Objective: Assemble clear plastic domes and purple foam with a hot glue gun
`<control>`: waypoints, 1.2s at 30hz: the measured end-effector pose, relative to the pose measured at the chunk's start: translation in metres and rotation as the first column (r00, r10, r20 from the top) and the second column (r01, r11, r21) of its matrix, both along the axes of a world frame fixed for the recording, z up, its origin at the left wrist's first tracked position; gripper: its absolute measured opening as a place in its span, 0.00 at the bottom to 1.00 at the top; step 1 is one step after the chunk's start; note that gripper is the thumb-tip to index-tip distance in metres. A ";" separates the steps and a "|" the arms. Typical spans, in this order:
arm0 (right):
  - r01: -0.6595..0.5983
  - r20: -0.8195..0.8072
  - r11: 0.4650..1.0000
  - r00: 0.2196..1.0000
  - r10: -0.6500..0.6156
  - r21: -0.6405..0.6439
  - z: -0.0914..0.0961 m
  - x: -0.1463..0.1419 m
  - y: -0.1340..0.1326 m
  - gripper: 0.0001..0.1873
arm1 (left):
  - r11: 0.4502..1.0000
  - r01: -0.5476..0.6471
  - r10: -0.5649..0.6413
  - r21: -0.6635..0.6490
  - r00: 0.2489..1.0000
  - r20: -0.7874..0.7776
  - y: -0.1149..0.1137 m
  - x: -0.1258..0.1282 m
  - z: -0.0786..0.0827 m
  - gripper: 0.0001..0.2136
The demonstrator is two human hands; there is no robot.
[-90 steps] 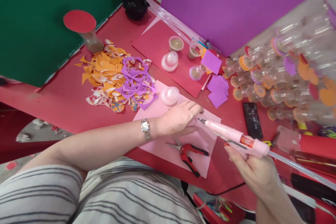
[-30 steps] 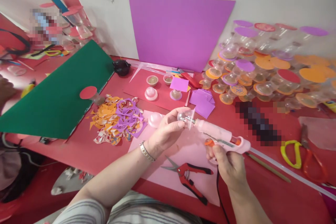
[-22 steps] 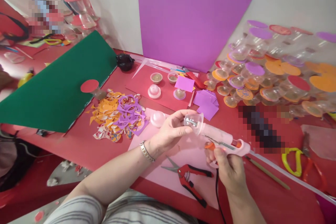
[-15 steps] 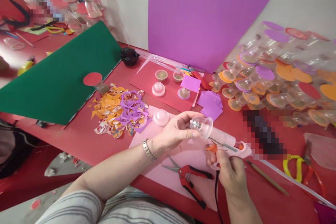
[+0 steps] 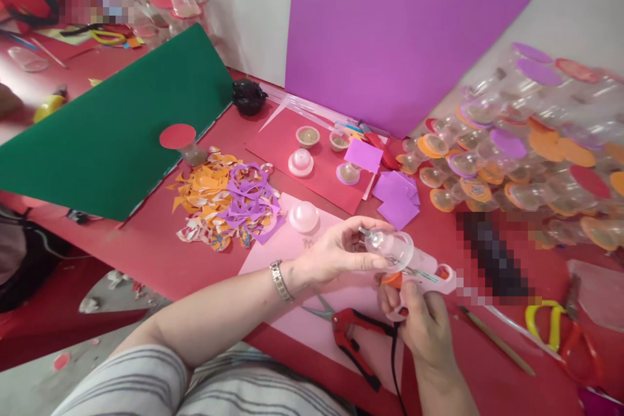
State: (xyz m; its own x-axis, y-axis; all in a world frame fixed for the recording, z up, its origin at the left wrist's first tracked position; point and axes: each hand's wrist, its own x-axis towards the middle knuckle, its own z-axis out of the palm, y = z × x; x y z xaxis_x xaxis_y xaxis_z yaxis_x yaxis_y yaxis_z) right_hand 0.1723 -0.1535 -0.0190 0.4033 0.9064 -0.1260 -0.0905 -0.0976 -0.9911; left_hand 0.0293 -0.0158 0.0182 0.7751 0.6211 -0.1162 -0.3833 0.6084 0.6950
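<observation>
My left hand (image 5: pixel 336 253) has its thumb and fingers closed around a clear plastic dome (image 5: pixel 398 249) with a wide rim. In my right hand (image 5: pixel 426 322) is a pale pink hot glue gun (image 5: pixel 442 278) with an orange trigger, a finger lying at the trigger. The gun's metal nozzle points left through or behind the clear dome, and its tip shows at the dome's narrow end. Below both hands, red-handled pruning shears (image 5: pixel 353 335) lie with their blades apart on a pink sheet (image 5: pixel 273 253). Behind my left wrist, an upturned translucent dome (image 5: pixel 304 217) rests on that sheet.
Paper scraps (image 5: pixel 229 198) are heaped at the left, beside a green board (image 5: pixel 127 117). Small sand-filled cups (image 5: pixel 307 137) stand behind, near purple paper squares (image 5: pixel 397 198). Stacked plastic hourglasses (image 5: pixel 487 143) crowd the right. A wooden stick (image 5: pixel 497 340) and yellow-handled scissors (image 5: pixel 546 325) lie there too.
The view has shifted slightly. My left hand and the dome have moved right along the glue gun, and the nozzle tip now shows past the dome's narrow end.
</observation>
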 end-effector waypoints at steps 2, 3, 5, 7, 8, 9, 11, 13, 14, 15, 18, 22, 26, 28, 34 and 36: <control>0.007 0.001 1.000 1.000 -0.007 -0.012 -0.002 -0.001 0.000 0.27 | 1.000 0.003 -0.003 -0.012 1.000 0.004 -0.001 0.001 0.000 0.24; 0.009 0.007 1.000 1.000 -0.009 -0.016 -0.002 -0.001 0.000 0.27 | 1.000 0.002 -0.001 -0.021 1.000 0.006 -0.002 0.001 0.000 0.25; 0.011 0.034 1.000 0.999 -0.010 -0.018 -0.002 -0.003 0.000 0.26 | 0.999 0.001 0.000 -0.048 1.000 0.012 -0.003 0.002 0.001 0.25; 0.015 0.080 1.000 0.997 -0.015 0.002 0.000 -0.005 0.000 0.26 | 0.996 -0.014 0.017 -0.084 1.000 0.025 -0.005 0.003 0.003 0.27; 0.016 0.112 1.000 0.994 -0.018 0.026 0.001 -0.006 0.001 0.26 | 0.995 -0.024 0.028 -0.100 0.999 0.033 -0.007 0.003 0.005 0.27; 0.014 0.154 0.998 0.988 -0.023 0.060 0.003 -0.006 0.001 0.25 | 0.993 -0.033 0.038 -0.116 0.998 0.041 -0.008 0.004 0.006 0.28; 0.007 0.269 0.991 0.962 -0.043 0.136 0.005 -0.006 0.002 0.23 | 0.988 -0.057 0.067 -0.145 0.996 0.065 -0.012 0.004 0.008 0.28; -0.010 0.413 0.982 0.908 -0.070 0.189 0.007 -0.004 0.002 0.20 | 0.982 -0.060 0.079 -0.177 0.992 0.100 -0.016 0.005 0.009 0.27; -0.018 0.481 0.980 0.873 -0.082 0.200 0.008 -0.003 0.003 0.19 | 0.979 -0.055 0.079 -0.195 0.990 0.119 -0.017 0.006 0.009 0.26; -0.025 0.538 0.979 0.838 -0.091 0.204 0.009 -0.002 0.003 0.17 | 0.976 -0.047 0.077 -0.213 0.988 0.134 -0.019 0.006 0.009 0.26; -0.047 0.622 0.975 0.777 -0.100 0.216 0.010 -0.001 0.004 0.15 | 0.968 -0.033 0.072 -0.248 0.986 0.151 -0.021 0.008 0.009 0.25; -0.088 0.574 0.976 0.818 -0.042 0.197 0.011 -0.004 0.004 0.15 | 0.973 -0.045 0.078 -0.228 0.988 0.135 -0.021 0.008 0.009 0.25; -0.105 0.446 0.986 0.894 0.037 0.127 0.010 -0.007 0.002 0.20 | 0.987 -0.032 0.052 -0.160 0.991 0.123 -0.021 0.007 0.005 0.27; -0.108 0.356 0.990 0.932 0.067 0.095 0.006 -0.006 0.000 0.22 | 0.994 -0.004 0.016 -0.106 0.993 0.114 -0.021 0.007 0.002 0.29; -0.065 0.055 0.998 0.996 0.066 -0.013 -0.004 -0.001 -0.003 0.26 | 1.000 -0.006 0.006 0.007 0.999 0.041 -0.021 0.007 0.000 0.30; -0.079 -0.042 0.995 0.996 0.076 -0.067 -0.003 -0.002 -0.003 0.27 | 0.999 -0.020 0.019 0.028 1.000 0.015 -0.021 0.006 0.002 0.29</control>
State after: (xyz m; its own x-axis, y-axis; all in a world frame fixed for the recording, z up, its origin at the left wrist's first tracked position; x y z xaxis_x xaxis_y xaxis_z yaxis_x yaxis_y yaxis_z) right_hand 0.1701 -0.1564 -0.0222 0.3256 0.9234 -0.2034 -0.1193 -0.1733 -0.9776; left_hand 0.0352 -0.0369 0.0200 0.7642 0.6390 -0.0871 -0.4056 0.5812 0.7055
